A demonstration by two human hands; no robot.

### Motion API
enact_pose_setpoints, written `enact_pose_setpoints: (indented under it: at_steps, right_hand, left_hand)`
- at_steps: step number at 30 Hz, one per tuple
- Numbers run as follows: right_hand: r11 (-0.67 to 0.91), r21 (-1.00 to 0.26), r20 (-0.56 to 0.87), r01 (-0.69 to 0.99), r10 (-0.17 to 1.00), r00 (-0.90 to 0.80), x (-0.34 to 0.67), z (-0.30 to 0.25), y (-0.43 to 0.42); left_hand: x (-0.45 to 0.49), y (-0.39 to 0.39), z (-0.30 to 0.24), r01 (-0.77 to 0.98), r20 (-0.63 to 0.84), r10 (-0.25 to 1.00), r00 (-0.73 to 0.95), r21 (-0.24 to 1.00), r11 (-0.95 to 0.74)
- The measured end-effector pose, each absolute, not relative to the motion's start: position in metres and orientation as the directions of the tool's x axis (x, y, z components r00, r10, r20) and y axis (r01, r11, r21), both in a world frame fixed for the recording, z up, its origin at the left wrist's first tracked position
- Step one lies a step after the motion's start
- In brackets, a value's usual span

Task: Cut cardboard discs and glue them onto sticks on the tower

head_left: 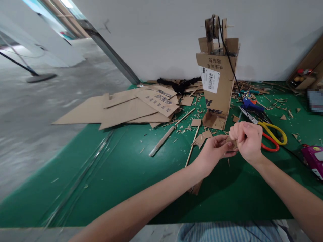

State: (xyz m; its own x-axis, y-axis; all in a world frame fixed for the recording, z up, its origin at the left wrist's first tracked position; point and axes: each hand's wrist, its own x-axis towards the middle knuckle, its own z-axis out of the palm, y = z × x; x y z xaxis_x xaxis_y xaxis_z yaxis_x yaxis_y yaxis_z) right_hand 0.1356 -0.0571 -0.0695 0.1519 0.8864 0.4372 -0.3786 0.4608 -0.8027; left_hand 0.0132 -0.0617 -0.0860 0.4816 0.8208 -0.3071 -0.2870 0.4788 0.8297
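Both my hands meet above the green table (126, 174), right of centre. My left hand (214, 151) pinches a small brown cardboard piece (232, 144) with thumb and fingers. My right hand (247, 139) is curled into a fist round the same piece from the right. Most of the piece is hidden between the fingers. Just behind my hands stands a tall cardboard tower (218, 77) with a wheel on top and a black cord running down it.
Yellow and red scissors (271, 134) lie right of my hands, a blue tool (252, 106) behind them, a pink device (314, 159) at the right edge. Flat cardboard sheets (126, 107) lie at the left back. Wooden sticks (161, 141) and scraps are scattered about.
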Motion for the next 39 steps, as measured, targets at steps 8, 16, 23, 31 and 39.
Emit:
enact_pose_setpoints:
  at_steps: [8,16,23,31,39]
  right_hand:
    - [0.428,-0.862,0.412,-0.272,0.904,0.115,0.134,-0.078,-0.056]
    - [0.288,-0.918,0.303,-0.272,0.953,-0.013,0.138,-0.074,-0.054]
    - [0.340,-0.909,0.365,-0.241,0.929,-0.068,0.141,-0.077,-0.055]
    - [0.690,-0.724,0.690,0.018,0.724,-0.010,0.135,-0.080,-0.060]
    - [0.642,-0.525,0.645,0.559,0.729,-0.230,0.147,-0.072,-0.056]
  left_hand:
    - [0.020,-0.068,-0.084,-0.224,-0.297,0.869,0.395,0.887,0.405]
    - [0.021,-0.070,-0.085,-0.176,-0.293,0.863,0.411,0.904,0.390]
    - [0.020,-0.068,-0.083,-0.162,-0.283,0.862,0.421,0.911,0.378]
    - [0.014,-0.058,-0.082,-0.250,-0.099,0.964,0.246,0.955,0.161]
    - [-0.009,-0.026,-0.076,-0.152,0.079,0.997,0.021,0.986,-0.075]
